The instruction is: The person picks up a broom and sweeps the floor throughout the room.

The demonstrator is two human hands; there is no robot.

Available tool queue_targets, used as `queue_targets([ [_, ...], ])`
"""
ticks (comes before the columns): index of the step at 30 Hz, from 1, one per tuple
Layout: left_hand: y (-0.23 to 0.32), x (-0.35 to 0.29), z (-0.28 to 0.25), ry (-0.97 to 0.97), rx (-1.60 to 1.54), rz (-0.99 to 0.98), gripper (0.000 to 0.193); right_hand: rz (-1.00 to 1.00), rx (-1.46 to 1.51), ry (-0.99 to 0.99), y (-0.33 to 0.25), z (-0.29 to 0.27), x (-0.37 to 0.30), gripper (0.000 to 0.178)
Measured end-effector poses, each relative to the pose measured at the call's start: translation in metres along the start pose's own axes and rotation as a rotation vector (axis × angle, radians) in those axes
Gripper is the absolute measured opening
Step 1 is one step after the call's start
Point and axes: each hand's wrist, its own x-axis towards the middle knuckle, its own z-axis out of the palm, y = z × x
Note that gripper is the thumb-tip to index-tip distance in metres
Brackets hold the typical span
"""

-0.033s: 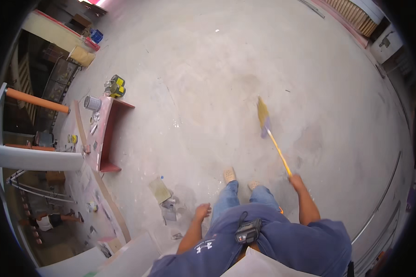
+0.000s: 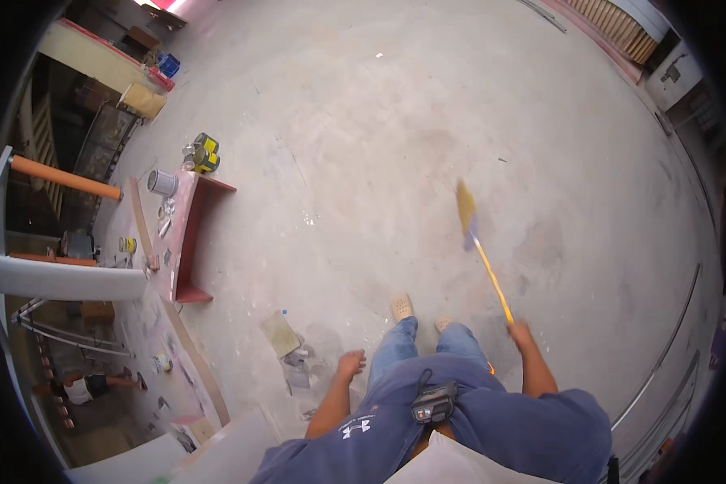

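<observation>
1. The right hand [image 2: 523,331] is closed around the top end of the yellow broom handle [image 2: 492,278].
2. The handle slants away from the hand to the broom head [image 2: 466,211], which meets the concrete floor [image 2: 395,113] ahead of the feet.
3. The left hand [image 2: 351,363] hangs loosely curled and holds nothing.
4. Just beside the left hand, a flat board scrap [image 2: 280,333] and small debris lie on the floor.
5. Well apart, at the floor's left edge, a red bench [image 2: 187,234] carries a grey can [image 2: 162,182].
</observation>
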Motion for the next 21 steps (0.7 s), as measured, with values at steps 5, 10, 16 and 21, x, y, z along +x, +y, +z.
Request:
queue_targets([
  [5, 0.119, 0.045, -0.060, 0.024, 0.026, 0.177, 0.029, 0.303, 0.227, 0.062, 0.076, 0.052, -0.181, 0.016],
  [10, 0.216, 0.024, -0.076, 0.038, 0.226, 0.234, 0.039, 0.639, 0.532, 0.239, 0.077, 0.089, -0.209, 0.019],
  [16, 0.267, 0.017, -0.021, -0.045, 0.603, 0.159, 0.042, 1.279, 1.104, 0.433, 0.112, 0.136, -0.139, 0.020],
  [21, 0.283, 0.003, 0.033, -0.150, 0.852, 0.169, 0.041, 1.000, 1.181, 0.350, 0.040, 0.140, -0.035, 0.026],
])
